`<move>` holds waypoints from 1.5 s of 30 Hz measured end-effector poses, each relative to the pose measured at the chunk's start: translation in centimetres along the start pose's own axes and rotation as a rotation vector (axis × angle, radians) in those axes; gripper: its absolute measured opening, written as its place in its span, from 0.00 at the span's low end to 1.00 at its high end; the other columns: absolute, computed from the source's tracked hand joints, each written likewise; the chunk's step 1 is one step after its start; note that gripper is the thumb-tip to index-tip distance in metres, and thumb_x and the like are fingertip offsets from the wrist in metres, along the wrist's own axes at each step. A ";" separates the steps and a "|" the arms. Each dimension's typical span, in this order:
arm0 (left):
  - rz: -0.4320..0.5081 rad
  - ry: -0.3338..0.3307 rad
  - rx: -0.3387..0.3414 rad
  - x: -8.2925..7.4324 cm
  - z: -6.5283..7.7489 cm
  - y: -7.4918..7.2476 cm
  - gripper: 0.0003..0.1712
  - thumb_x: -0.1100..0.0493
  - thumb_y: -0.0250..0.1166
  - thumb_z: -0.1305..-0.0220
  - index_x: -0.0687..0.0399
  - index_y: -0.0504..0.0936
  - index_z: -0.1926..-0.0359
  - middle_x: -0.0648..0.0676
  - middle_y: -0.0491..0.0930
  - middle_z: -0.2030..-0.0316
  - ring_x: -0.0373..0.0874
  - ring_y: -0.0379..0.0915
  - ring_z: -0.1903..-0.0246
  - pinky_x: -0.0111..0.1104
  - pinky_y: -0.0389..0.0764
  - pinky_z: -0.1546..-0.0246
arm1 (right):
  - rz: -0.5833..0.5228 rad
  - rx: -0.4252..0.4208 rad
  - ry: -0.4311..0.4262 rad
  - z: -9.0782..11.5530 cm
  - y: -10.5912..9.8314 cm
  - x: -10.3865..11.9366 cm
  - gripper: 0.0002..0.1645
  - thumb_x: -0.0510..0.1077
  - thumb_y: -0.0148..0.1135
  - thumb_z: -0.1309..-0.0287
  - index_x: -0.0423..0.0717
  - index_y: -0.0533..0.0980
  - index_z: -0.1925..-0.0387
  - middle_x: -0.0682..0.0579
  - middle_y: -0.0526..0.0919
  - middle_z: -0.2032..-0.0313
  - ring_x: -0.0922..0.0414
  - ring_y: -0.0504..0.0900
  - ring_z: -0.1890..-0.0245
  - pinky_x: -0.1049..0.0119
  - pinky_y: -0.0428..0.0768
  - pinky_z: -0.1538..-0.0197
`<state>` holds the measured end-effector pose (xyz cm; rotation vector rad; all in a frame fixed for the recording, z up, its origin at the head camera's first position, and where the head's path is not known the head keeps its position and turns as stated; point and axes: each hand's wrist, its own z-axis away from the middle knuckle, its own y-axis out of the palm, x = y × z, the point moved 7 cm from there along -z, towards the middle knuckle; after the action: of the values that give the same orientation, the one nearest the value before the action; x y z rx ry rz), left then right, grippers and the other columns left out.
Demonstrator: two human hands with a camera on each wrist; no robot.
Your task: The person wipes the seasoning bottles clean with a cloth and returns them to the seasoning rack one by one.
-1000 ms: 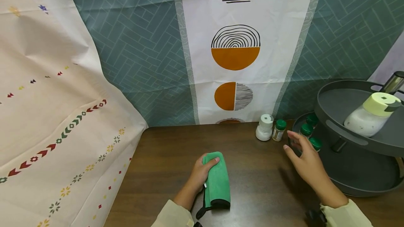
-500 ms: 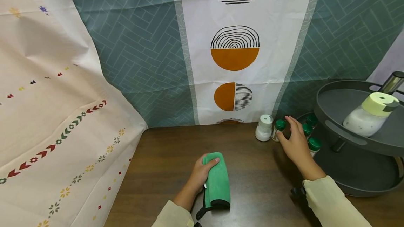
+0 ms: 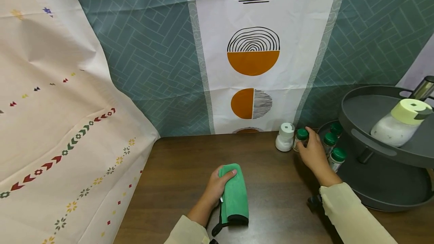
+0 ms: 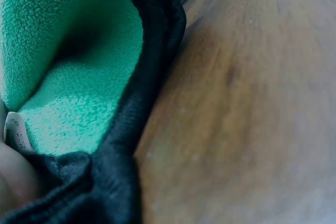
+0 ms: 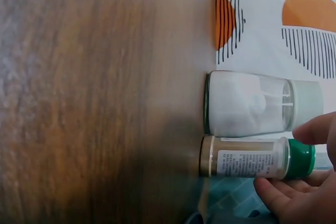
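Observation:
My left hand [image 3: 215, 186] grips a folded green cloth [image 3: 235, 195] with black edging, thumb on top, low over the table. In the left wrist view its fold gapes, with a white tag [image 4: 17, 132] near my finger. At the back of the table, my right hand [image 3: 313, 156] is around a small spice jar [image 3: 301, 134] with a green cap. The right wrist view shows the thumb at one side of the cap and fingertips against the other side of the jar [image 5: 249, 157]. A white-capped glass jar [image 5: 252, 103] of white contents stands right beside it.
A dark two-tier round rack [image 3: 367, 144] occupies the right side. Several green-capped jars, one in front [image 3: 337, 156], sit on its lower tier. On the upper tier a yellow-capped jar [image 3: 396, 127] lies tilted. Patterned cloth [image 3: 162, 67] hangs behind the wooden table [image 3: 183, 161].
My right hand has moved left from beside the rack to the spice jar, its thumb and fingers coming in around it. The left hand and cloth have stayed in place.

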<state>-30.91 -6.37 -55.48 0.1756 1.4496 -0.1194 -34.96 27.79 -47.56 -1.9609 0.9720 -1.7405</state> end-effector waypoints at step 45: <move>-0.096 0.264 0.110 -14.9 4.4 4.4 0.19 0.58 0.75 0.41 0.46 0.83 0.48 0.52 0.83 0.48 0.45 0.80 0.55 0.40 0.83 0.54 | -0.252 -0.032 -0.621 10.4 -2.1 13.8 0.38 0.29 0.78 0.55 0.43 0.74 0.40 0.51 0.83 0.48 0.76 0.79 0.48 0.82 0.77 0.48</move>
<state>-27.59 -3.22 -40.00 0.2173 1.7161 -0.2626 -24.17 17.91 -38.10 -2.4991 0.5518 -1.0856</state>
